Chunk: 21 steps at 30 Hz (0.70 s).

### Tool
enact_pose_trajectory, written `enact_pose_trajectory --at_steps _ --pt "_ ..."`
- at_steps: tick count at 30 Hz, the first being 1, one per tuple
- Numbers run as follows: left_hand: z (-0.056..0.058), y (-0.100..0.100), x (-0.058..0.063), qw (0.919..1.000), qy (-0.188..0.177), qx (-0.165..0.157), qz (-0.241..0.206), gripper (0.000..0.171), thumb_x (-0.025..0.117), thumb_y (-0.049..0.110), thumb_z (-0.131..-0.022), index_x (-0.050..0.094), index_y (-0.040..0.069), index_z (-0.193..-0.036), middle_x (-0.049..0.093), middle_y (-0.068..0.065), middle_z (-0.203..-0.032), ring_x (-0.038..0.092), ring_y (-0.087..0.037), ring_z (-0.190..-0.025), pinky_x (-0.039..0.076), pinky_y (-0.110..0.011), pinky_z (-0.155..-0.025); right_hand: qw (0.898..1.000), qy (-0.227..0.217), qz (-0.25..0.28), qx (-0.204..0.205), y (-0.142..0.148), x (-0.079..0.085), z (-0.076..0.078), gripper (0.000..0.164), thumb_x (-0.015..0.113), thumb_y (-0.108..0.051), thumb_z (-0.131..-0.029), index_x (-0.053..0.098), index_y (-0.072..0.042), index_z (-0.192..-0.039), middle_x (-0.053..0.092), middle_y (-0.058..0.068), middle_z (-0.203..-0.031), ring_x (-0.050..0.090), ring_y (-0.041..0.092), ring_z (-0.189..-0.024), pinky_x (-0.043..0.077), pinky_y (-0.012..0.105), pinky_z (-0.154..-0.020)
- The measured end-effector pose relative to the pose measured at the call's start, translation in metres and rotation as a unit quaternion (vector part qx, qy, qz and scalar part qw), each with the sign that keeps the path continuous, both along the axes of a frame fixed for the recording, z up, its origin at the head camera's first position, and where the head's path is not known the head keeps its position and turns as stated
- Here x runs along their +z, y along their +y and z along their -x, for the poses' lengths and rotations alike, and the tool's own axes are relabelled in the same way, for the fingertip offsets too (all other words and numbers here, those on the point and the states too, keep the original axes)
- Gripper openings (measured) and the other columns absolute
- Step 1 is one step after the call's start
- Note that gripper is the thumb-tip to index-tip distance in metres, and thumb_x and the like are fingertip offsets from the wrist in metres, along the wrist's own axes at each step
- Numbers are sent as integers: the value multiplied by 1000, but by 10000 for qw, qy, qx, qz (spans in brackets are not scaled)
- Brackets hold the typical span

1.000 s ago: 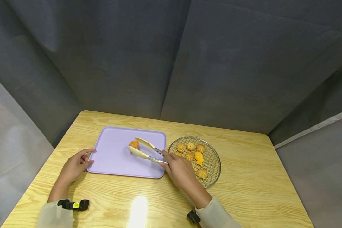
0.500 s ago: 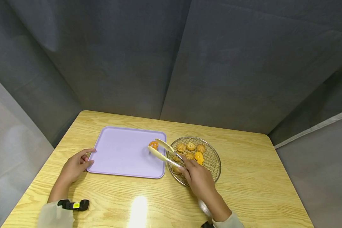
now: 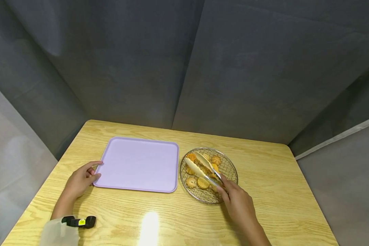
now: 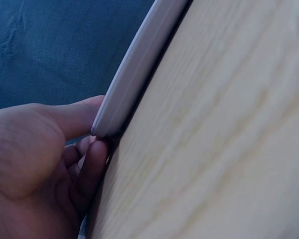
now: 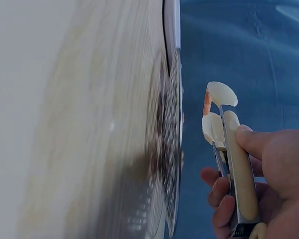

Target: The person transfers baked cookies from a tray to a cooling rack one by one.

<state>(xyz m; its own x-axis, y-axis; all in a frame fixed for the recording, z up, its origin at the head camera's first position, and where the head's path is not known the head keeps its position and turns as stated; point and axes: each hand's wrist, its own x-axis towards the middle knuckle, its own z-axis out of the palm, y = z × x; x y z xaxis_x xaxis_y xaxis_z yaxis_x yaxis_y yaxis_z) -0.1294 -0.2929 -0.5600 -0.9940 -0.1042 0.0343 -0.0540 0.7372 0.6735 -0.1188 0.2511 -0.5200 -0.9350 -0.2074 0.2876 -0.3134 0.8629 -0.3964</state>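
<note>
My right hand (image 3: 238, 201) grips a pair of tongs (image 3: 200, 169) with cream tips and metal arms. Between the tips sits an orange pretzel-shaped biscuit (image 3: 191, 156), over the left part of the round wire rack (image 3: 230, 177). In the right wrist view, the tongs (image 5: 231, 164) are raised above the rack, and only an orange sliver of the biscuit (image 5: 207, 103) shows. My left hand (image 3: 80, 179) holds the lavender tray (image 3: 138, 165) by its left edge. In the left wrist view, fingertips of that hand (image 4: 45, 154) touch the tray's rim (image 4: 134, 69).
Several golden biscuits (image 3: 203, 183) lie on the rack, partly covered by the tongs. The rack stands just right of the tray on a wooden table (image 3: 276, 184). Dark grey curtains (image 3: 135, 68) hang behind the table.
The right hand has moved right, carrying the tongs and pretzel-shaped biscuit from over the tray to over the rack. My left hand stays at the tray's edge.
</note>
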Motion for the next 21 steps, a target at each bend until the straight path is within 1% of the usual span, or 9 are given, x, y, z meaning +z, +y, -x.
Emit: enact_pose_trajectory --at_steps 3,6,9,12,14,18,21 --pt "0 0 0 10000 11 2 0 44 68 6 -98 59 7 -142 53 -9 -93 48 -18 -73 39 -27 -59 9998 -106 26 -136 12 0 -5 52 66 -29 -102 56 -5 -148 69 20 -127 71 43 -104 58 56 -74" --pt "0 0 -1 10000 31 -9 -8 44 68 6 -98 59 8 -142 53 -9 -93 48 -17 -72 39 -27 -59 9995 -167 20 -256 25 -1 -9 52 64 -29 -103 55 -4 -148 68 21 -127 70 44 -104 58 58 -75" --pt "0 0 0 10000 39 -30 -25 44 68 6 -99 59 8 -142 53 -9 -93 48 -17 -72 39 -27 -59 9991 -218 33 -370 37 0 -13 52 63 -31 -104 55 -4 -148 68 21 -126 72 40 -95 57 51 -66" --pt "0 0 0 10000 46 -41 -19 43 68 6 -99 59 7 -141 52 -8 -93 47 -17 -72 39 -27 -59 9986 -235 20 -468 47 0 -16 53 62 -32 -105 54 -3 -148 69 22 -124 72 34 -85 54 44 -59" --pt "0 0 1 10000 55 -42 -11 43 67 6 -99 59 7 -141 52 -8 -93 47 -17 -72 39 -27 -59 9986 -189 -11 -499 52 0 -18 53 62 -32 -105 55 -1 -147 69 23 -122 72 32 -82 52 41 -56" --pt "0 0 1 10000 55 -28 -31 43 67 6 -99 59 7 -141 52 -9 -93 47 -17 -72 39 -27 -59 9986 -44 -93 -516 63 -2 -21 51 64 -28 -104 57 3 -144 70 25 -120 73 37 -82 54 43 -56" --pt "0 0 0 10000 30 2 -40 44 67 6 -99 58 7 -142 52 -9 -93 47 -17 -72 39 -27 -58 9980 -78 -220 -593 70 -2 -23 52 62 -30 -105 56 3 -144 70 24 -118 72 40 -85 54 46 -57"
